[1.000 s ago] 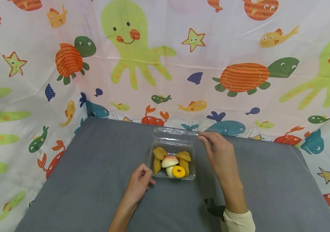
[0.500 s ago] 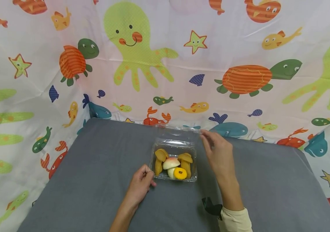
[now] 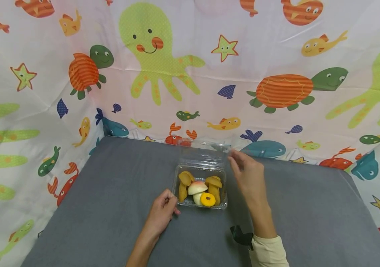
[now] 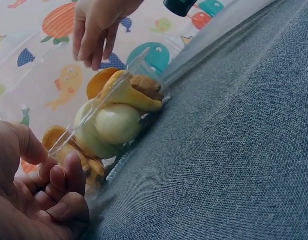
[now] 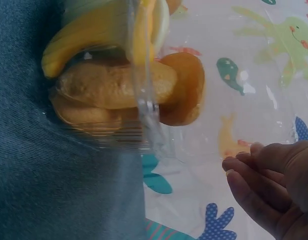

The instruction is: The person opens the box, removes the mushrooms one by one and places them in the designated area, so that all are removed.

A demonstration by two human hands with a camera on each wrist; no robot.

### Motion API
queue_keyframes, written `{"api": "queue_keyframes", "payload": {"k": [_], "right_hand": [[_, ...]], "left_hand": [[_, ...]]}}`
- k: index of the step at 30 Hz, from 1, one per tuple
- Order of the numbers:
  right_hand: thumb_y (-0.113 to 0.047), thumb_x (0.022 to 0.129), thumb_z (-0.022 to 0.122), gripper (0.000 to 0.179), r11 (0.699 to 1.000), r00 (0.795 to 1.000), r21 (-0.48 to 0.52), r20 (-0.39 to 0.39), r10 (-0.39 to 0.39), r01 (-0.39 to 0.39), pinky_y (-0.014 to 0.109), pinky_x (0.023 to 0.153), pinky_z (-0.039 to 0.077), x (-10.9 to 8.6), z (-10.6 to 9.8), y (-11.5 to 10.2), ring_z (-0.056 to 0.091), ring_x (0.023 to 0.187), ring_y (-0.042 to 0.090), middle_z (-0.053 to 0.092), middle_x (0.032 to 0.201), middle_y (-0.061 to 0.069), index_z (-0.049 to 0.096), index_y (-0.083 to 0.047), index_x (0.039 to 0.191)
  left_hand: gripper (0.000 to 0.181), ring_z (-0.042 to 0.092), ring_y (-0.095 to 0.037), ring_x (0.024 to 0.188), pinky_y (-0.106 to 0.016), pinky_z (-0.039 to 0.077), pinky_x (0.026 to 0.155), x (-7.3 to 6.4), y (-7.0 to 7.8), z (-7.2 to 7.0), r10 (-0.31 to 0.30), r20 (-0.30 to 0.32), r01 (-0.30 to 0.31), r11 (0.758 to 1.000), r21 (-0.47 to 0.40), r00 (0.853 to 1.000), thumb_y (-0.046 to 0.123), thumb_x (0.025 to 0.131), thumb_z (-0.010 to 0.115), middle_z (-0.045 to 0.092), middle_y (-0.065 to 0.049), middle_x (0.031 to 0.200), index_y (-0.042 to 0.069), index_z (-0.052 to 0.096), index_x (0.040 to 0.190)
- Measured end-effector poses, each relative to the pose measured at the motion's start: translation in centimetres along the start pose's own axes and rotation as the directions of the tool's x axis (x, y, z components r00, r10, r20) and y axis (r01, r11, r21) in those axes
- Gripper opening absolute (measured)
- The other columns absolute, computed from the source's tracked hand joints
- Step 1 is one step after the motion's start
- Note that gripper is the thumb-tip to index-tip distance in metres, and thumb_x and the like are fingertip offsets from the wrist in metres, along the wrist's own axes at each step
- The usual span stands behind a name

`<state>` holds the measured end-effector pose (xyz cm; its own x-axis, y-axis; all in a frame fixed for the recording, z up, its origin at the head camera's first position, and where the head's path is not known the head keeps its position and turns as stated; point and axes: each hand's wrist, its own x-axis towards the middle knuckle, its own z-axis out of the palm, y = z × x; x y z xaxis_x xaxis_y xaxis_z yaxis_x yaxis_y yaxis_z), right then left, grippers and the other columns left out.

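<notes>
A clear plastic clamshell container (image 3: 225, 187) sits on the grey cloth, holding two brown mushrooms (image 3: 214, 190), a white mushroom with a reddish cap (image 3: 198, 187) and a yellow piece with a dark centre (image 3: 208, 199). Its hinged lid (image 3: 200, 152) stands raised at the back. My left hand (image 3: 161, 209) pinches the near left corner of the container's rim between thumb and index finger, as the left wrist view also shows. My right hand (image 3: 251, 180) pinches the lid's right corner with thumb and fingertips. The transparent lid edge is faint in the right wrist view (image 5: 274, 185).
Grey cloth (image 3: 116, 207) covers the table around the container. Behind and at both sides hangs a white curtain (image 3: 190, 74) printed with sea animals. A dark wrist-worn device (image 3: 241, 236) sits below the right wrist, beside a cream sleeve (image 3: 268, 252).
The lid has tilted up a little more, with my right hand still at its corner and shifted slightly left. The left hand and the mushrooms stay in place.
</notes>
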<state>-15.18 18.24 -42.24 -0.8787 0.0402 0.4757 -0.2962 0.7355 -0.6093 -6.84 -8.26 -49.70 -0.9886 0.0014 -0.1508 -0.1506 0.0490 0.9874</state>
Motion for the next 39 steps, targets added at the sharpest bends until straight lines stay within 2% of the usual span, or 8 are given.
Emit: {"api": "queue_keyframes", "payload": {"k": [16,28,32,39], "right_hand": [[-0.016,0.101,0.074,0.026,0.991,0.988,-0.007,0.086,0.132,-0.132,0.047,0.081,0.063,-0.4,1.4,1.6,0.079,0.096,0.032,0.079,0.112,0.015,0.076,-0.003,0.124],[-0.020,0.101,0.074,0.027,0.981,0.979,0.024,0.078,0.188,-0.190,0.047,0.076,0.064,-0.5,1.8,2.3,0.079,0.094,0.031,0.080,0.108,0.014,0.077,-0.004,0.123],[-0.021,0.102,0.073,0.028,0.977,0.974,0.032,0.088,0.207,-0.211,0.044,0.073,0.064,-0.5,1.9,2.3,0.080,0.091,0.030,0.080,0.108,0.013,0.076,-0.005,0.124],[-0.017,0.102,0.072,0.028,0.967,0.965,0.065,0.105,0.239,-0.246,0.030,0.064,0.062,-0.4,2.1,2.2,0.080,0.088,0.028,0.079,0.108,0.015,0.076,-0.003,0.126]], "left_hand": [[0.017,0.067,-0.025,0.073,-0.024,0.045,0.057,0.0,-0.3,0.0,-0.019,0.011,0.019,1.000,0.008,1.000,0.009,0.102,0.056,0.064,-0.011,0.078,0.007,0.054,0.086],[0.016,0.067,-0.024,0.071,-0.024,0.045,0.056,0.0,-0.3,0.1,-0.009,0.007,0.009,1.000,-0.018,1.000,0.008,0.102,0.056,0.063,-0.013,0.076,0.005,0.054,0.087],[0.016,0.067,-0.024,0.072,-0.024,0.045,0.057,0.0,-0.2,0.0,-0.008,0.004,0.008,1.000,-0.015,1.000,0.008,0.103,0.055,0.062,-0.013,0.076,0.005,0.054,0.087],[0.014,0.066,-0.022,0.069,-0.024,0.044,0.055,0.1,-0.2,0.1,-0.004,-0.008,0.004,1.000,-0.023,1.000,0.006,0.101,0.056,0.062,-0.013,0.074,0.005,0.055,0.087]]}}
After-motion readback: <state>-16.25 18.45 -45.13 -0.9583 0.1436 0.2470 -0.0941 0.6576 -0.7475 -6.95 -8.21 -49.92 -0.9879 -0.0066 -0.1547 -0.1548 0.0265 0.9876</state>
